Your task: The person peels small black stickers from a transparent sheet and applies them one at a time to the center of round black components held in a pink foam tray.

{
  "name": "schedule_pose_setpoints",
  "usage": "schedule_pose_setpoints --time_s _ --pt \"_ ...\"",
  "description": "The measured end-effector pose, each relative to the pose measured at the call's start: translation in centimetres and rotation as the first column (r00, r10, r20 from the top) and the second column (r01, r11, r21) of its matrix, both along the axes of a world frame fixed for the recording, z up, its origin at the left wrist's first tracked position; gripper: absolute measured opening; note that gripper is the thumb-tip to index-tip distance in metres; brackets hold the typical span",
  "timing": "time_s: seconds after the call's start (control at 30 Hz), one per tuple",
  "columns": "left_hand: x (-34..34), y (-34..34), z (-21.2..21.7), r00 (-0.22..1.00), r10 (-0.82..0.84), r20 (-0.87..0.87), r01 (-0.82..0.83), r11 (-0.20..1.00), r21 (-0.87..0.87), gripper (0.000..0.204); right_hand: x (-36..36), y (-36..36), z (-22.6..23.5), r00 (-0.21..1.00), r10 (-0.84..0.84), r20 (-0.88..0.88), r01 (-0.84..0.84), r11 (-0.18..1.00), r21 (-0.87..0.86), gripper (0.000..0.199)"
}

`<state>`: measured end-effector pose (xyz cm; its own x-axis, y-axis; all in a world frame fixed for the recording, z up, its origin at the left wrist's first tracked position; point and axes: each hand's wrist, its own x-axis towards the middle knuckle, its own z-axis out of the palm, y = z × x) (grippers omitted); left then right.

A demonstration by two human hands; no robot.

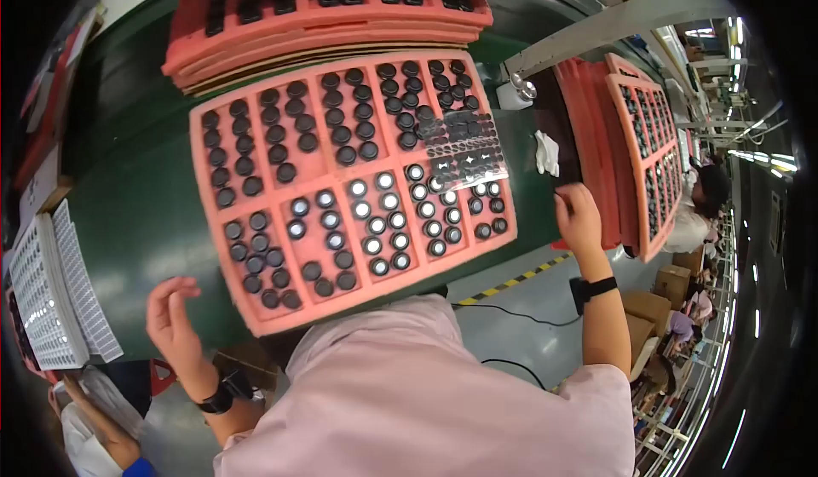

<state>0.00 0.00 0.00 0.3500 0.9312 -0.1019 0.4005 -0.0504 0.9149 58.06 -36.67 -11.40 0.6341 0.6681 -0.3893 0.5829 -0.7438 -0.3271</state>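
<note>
A pink foam tray [313, 168] with divided compartments lies on the green table in front of me. Black round caps [343, 134] stand in its far compartments, while several caps in the near ones have pale discs [372, 244] in their middles. Across the tray's right part lies a clear sheet [467, 148] bearing rows of dark round spots. My left hand [175, 319] hovers off the tray's near left corner, fingers apart and holding nothing visible. Right of the tray, my right hand [580, 219] is raised with bent fingers; whatever they may hold is hidden.
Stacked pink trays [341, 27] stand behind, and another stack [588, 153] rises at right. A white bottle [515, 94] and crumpled white tissue [547, 153] sit between. White perforated trays [51, 294] lie at left, near another person's arm [98, 413].
</note>
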Motion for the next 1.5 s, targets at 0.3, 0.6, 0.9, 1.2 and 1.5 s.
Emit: schedule_pose_setpoints --time_s 0.3,0.6,0.9,1.2,1.5 --pt "7.6 -11.0 -10.8 0.968 0.006 0.253 -0.076 0.961 0.265 0.016 8.6 6.4 -0.4 0.632 0.387 0.672 -0.666 0.714 0.215 0.031" --pt "9.9 -18.2 -7.4 0.993 -0.078 0.084 0.032 0.889 0.456 0.014 7.2 8.3 8.1 0.808 0.111 0.578 -0.549 0.497 0.672 0.012" --pt "14.8 -23.5 -2.1 0.918 -0.390 -0.075 0.299 0.555 0.776 0.029 -9.3 2.3 15.8 0.836 0.336 0.434 -0.549 0.538 0.640 0.005" --pt "15.2 -27.1 -5.4 0.628 -0.753 -0.195 0.710 0.453 0.539 0.034 -20.5 -0.2 9.6 0.205 0.921 0.332 -0.870 0.017 0.492 0.013" --pt "12.4 -20.1 -7.8 0.493 -0.836 0.239 0.859 0.512 0.019 0.017 -15.1 5.7 6.1 0.251 0.882 -0.398 -0.652 0.458 0.604 0.018"
